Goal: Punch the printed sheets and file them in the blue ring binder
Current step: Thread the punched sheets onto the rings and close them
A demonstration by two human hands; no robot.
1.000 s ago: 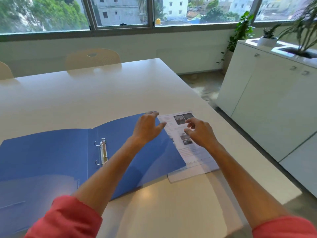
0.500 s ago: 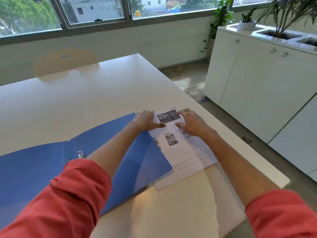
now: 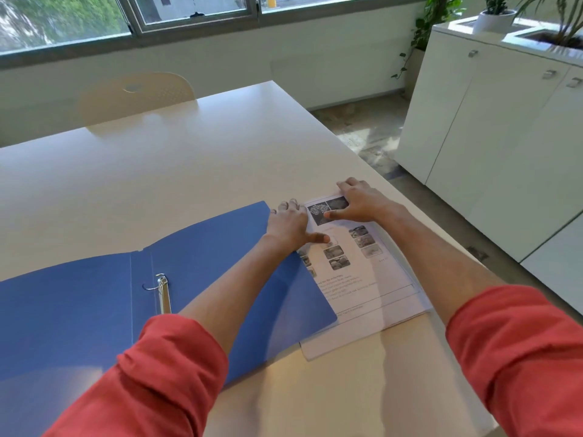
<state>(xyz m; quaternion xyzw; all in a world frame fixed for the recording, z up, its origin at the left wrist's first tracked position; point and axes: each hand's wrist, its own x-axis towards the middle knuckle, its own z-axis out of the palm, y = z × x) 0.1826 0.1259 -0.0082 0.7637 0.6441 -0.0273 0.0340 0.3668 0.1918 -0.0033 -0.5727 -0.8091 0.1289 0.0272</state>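
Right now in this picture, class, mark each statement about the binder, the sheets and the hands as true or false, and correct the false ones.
1. The blue ring binder lies open on the table. True.
2. The printed sheets are threaded on the binder rings. False: they lie on the table, partly under the binder's right cover.
3. Both hands are at the far end of the sheets. True: left hand, right hand.
4. A hole punch sits beside the sheets. False: none is visible.
5. The person's sleeves are blue. False: they are red.

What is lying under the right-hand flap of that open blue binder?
The stack of printed sheets runs under the blue ring binder cover's right edge. Their right part shows, text and photos; the left part is covered, so its extent stays hidden.
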